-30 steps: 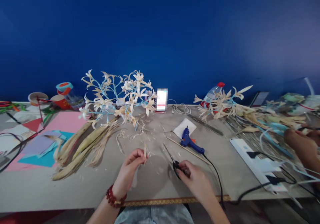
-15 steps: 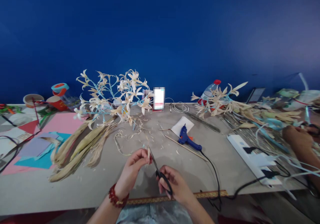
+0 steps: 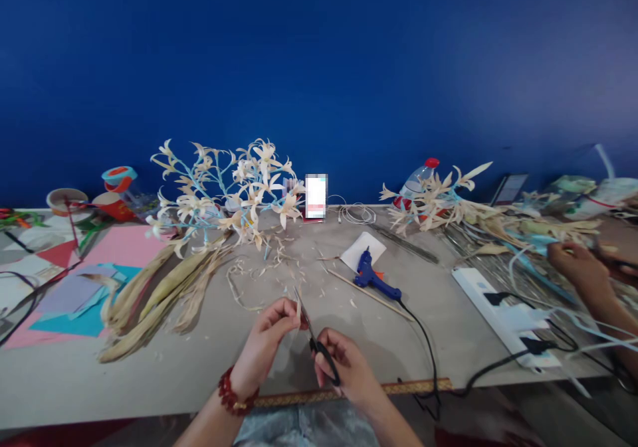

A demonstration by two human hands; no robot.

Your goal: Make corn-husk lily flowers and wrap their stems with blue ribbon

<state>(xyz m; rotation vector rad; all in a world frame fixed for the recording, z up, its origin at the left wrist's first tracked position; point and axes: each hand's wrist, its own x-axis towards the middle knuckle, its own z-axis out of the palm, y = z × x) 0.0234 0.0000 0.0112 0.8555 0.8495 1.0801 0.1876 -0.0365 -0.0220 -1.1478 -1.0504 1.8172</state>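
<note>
My left hand (image 3: 264,344), with a red bead bracelet at the wrist, pinches a small pale strip of dried leaf (image 3: 298,309) upright above the grey table (image 3: 74,380). My right hand (image 3: 349,367) grips black-handled scissors (image 3: 314,337), whose blades point up and meet the strip. Both hands are near the table's front edge. Behind them stands a branch of cream leaf flowers on light-blue stems (image 3: 234,191), with leaf trimmings scattered below it.
A blue glue gun (image 3: 371,277) lies right of centre, its black cord running to a white power strip (image 3: 503,314). Long dried husks (image 3: 154,294) and coloured paper (image 3: 74,294) lie left. Another person's hand (image 3: 581,268) works at the right among more flowers (image 3: 443,201).
My right hand picked the scissors up off the table and brought them left to the strip in my left hand. The other person's hand moved further back on the right.
</note>
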